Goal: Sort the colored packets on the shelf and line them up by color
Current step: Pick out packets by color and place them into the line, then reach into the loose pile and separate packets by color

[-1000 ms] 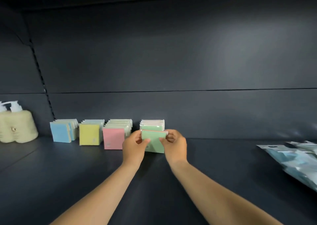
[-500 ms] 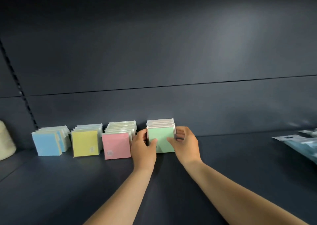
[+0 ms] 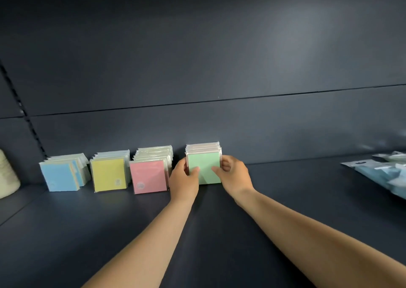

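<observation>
Hands [image 3: 206, 178] clasp green packets [image 3: 205, 167].

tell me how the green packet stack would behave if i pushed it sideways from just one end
The green packet stack is many thin packets standing on edge, so it would likely fan or topple rather than slide as one block. The clear wrappers look glossy, so packets may slip against each other. That may be why the left hand and right hand press both sides at once.
</observation>
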`<state>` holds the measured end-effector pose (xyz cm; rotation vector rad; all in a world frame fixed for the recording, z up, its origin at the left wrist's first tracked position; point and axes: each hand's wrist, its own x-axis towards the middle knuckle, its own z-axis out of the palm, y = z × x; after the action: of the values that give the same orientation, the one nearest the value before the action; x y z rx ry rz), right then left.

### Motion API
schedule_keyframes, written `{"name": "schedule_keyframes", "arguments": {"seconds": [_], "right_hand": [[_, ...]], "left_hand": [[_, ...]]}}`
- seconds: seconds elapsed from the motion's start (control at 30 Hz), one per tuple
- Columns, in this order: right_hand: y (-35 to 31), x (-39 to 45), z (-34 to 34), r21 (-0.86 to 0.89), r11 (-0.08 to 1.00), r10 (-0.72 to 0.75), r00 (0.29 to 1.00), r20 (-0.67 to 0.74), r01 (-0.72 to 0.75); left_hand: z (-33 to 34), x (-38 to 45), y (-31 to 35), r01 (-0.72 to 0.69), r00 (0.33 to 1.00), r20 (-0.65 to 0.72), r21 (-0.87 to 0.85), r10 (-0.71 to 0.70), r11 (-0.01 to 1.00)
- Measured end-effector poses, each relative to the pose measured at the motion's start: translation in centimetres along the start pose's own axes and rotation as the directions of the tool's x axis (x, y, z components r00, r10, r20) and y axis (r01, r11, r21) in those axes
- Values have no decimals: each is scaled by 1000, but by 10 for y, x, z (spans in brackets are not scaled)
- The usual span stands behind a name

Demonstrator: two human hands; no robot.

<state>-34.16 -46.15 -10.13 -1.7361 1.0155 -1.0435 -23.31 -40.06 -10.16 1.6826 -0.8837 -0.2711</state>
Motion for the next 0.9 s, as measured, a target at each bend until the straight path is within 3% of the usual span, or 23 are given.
{"name": "schedule_keyframes", "arguments": {"seconds": [0.1, 0.23, 0.33, 0.43, 0.5, 0.67, 0.9], "right_hand": [[-8, -1, -15, -100, 995, 20, 999, 39, -16], [-26, -3, -70, -326, 944, -19, 998, 68, 40], [-40, -7, -131, -597, 774, -110, 973, 202, 211], [-47, -18, -195, -754, 570, -91, 937, 338, 327], [-46, -28, -238, -795, 492, -73, 926, 369, 356], [-32, -56, -347, -821, 417, -67, 915, 399, 389], [-4, -89, -464, -809, 427, -3, 895, 445, 404]], "left_hand": [[-10, -1, 7, 30, 996, 76, 97, -37, 995], [-29, -8, 38, 54, 982, 149, 363, -115, 930], [-34, -22, 75, -17, 973, 204, 537, -110, 844], [-27, -45, 117, -94, 959, 271, 594, -88, 799], [-11, -65, 144, -159, 938, 342, 579, -61, 799], [57, -135, 197, -274, 878, 476, 589, -52, 760], [158, -218, 236, -295, 837, 534, 622, -118, 725]]}}
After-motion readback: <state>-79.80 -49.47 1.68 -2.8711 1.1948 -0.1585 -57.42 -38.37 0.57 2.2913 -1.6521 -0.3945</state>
